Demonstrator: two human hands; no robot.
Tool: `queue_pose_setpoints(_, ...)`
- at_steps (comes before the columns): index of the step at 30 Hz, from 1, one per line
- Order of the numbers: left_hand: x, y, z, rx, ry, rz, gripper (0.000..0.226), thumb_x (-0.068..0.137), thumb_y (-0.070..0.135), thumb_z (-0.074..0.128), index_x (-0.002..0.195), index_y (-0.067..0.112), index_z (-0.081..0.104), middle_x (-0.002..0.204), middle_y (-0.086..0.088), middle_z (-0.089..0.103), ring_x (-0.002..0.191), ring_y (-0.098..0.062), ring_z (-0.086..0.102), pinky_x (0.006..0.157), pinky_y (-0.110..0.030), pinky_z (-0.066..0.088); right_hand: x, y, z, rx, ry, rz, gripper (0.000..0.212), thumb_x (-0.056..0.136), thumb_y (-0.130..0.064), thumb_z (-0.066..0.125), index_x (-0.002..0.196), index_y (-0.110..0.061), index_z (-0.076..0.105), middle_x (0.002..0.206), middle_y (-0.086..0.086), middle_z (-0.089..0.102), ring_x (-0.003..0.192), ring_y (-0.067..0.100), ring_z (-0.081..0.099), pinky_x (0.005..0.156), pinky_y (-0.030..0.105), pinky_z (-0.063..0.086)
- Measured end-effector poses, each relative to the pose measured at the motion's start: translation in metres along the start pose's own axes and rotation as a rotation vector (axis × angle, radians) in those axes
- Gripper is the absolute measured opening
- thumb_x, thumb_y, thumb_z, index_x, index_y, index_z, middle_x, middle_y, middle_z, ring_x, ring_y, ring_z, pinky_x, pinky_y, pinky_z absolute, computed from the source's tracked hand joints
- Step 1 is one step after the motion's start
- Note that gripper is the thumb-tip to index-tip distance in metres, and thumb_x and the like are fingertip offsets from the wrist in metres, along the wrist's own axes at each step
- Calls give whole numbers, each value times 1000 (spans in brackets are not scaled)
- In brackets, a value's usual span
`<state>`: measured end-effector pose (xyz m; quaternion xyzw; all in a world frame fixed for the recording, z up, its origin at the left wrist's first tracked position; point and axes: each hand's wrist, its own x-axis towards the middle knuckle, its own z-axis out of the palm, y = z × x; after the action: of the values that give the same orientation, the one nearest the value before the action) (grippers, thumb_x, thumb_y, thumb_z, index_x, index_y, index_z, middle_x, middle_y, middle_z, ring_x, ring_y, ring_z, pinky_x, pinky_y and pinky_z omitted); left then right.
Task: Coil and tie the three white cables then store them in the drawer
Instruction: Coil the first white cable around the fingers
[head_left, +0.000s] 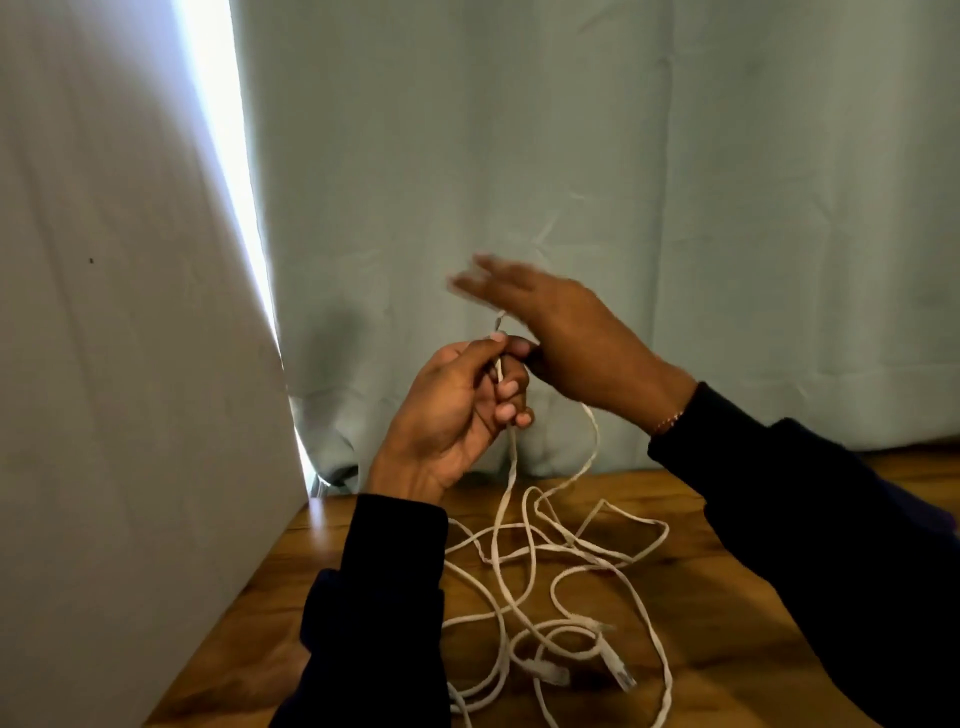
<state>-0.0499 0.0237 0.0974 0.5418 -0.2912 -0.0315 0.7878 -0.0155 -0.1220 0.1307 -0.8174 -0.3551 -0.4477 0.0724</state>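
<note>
While the left hand (457, 410) is pinching a white cable (511, 467) hanging straight down to the tangle on the table (727, 613), the right hand (561, 332) is hovering just above, fingers straight and blurred.

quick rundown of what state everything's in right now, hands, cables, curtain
left hand: raised, fingers curled, pinching a white cable near its end
right hand: raised beside the left, fingers straight, blurred
held cable: hangs from the left hand to the table, uncoiled
loose cables: tangled on the wooden table, untied, plugs lying free
curtain: drawn, bright gap at its left edge
</note>
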Motion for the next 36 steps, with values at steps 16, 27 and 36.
queue_pose_setpoints(16,3,-10,-9,120,-44,-139,27,107,19,39,88,7,55,49,2,34,31,-4,29,34,-17,34,31,69,20,148,272,591,33,96,-11,62,128,-12,68,122,10,71,118,29,64,100,34,50)
queue_pose_setpoints(27,5,-7,-12,63,18,-121,28,106,16,40,87,4,57,48,1,34,32,-5,30,32,-16,30,-10,19,3,-94,18,-126,41,81,12,69,116,-8,73,123,13,70,125,31,60,100,53,51)
queue_pose_setpoints(36,4,-6,-4,-15,-63,-75,29,107,16,38,88,5,57,50,1,35,37,-6,31,40,-19,34,11,42,-5,-220,-15,88,59,92,-12,66,147,-19,47,154,11,44,148,36,29,118,65,19)
